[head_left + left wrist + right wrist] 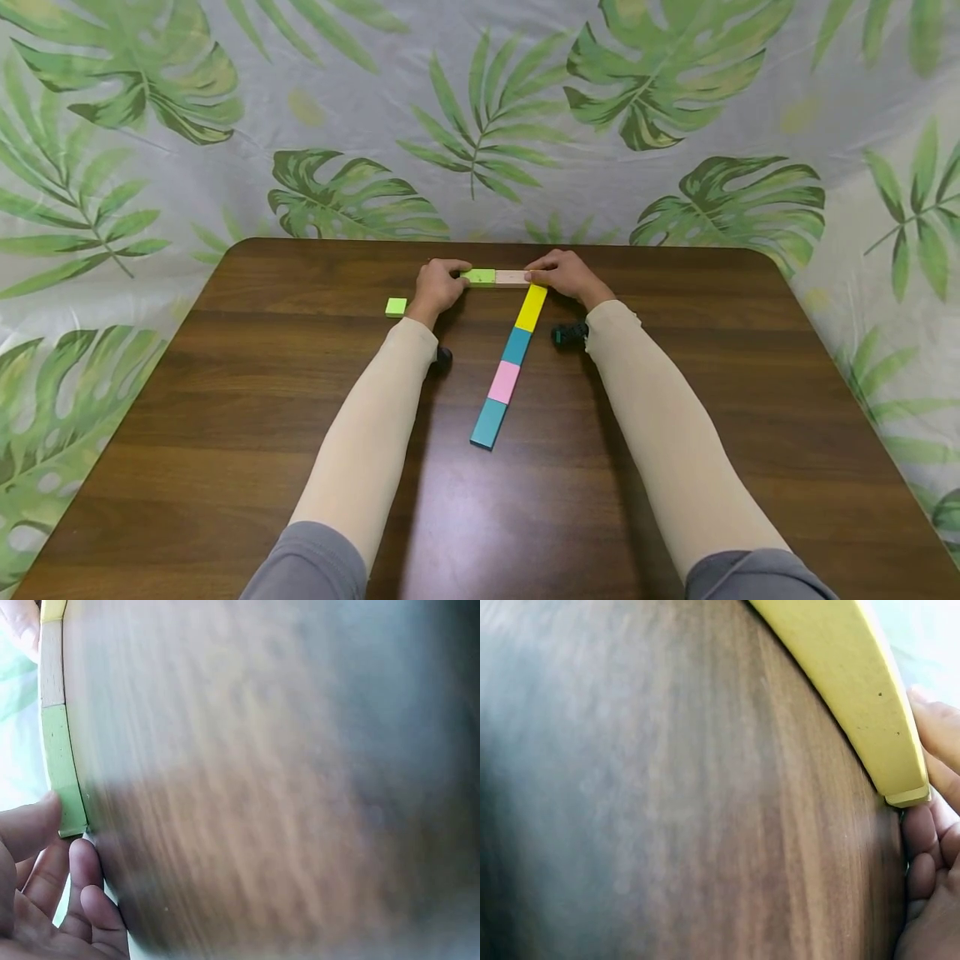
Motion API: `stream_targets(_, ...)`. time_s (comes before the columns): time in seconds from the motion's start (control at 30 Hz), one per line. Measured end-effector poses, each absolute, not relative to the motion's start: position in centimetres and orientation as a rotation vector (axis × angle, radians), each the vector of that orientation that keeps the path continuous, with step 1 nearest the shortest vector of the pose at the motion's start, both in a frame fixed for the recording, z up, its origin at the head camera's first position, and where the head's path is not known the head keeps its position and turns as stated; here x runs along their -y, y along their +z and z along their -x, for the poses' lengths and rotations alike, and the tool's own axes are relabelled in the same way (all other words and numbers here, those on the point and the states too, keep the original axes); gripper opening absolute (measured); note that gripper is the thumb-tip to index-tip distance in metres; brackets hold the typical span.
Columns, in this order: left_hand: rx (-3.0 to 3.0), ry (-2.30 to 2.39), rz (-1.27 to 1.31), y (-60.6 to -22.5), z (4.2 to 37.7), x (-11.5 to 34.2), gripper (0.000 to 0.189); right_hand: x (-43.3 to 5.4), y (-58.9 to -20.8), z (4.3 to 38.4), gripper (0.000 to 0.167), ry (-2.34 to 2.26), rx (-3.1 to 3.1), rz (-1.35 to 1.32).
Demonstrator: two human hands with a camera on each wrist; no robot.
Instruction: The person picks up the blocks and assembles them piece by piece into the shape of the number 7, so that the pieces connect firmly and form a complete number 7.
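Note:
Flat wooden blocks form a line across the far part of the table. At the line's left end, my left hand (438,290) grips a green block (478,277) by its outer end. A plain wood block (512,278) adjoins it. My right hand (566,275) grips the end of a yellow block (855,697) at the line's right corner, partly hidden by the fingers in the head view. From that corner a slanting row runs toward me: yellow, a teal block (517,346), a pink block (504,382), then another teal block (488,423).
A small green block (396,307) lies apart, left of the left hand. Dark wrist cameras hang under both sleeves, the right one (570,335) beside the slanting row. The brown wooden table (225,400) ends at a leaf-print cloth (510,200) behind.

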State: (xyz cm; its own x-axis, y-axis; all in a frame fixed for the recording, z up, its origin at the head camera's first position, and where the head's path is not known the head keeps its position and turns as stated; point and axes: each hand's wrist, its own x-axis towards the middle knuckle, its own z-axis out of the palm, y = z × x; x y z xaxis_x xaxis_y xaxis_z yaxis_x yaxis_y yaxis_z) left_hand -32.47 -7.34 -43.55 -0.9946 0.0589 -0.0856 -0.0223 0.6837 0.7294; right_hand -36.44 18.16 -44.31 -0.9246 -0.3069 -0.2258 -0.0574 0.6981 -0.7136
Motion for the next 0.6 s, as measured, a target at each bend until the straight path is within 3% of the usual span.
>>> stream_targets(0.6,-2.81,1.177,-0.044,-43.71,32.54,7.07,0.036,-18.24,-44.24,36.38,0.038,-1.073,-2.575,0.261)
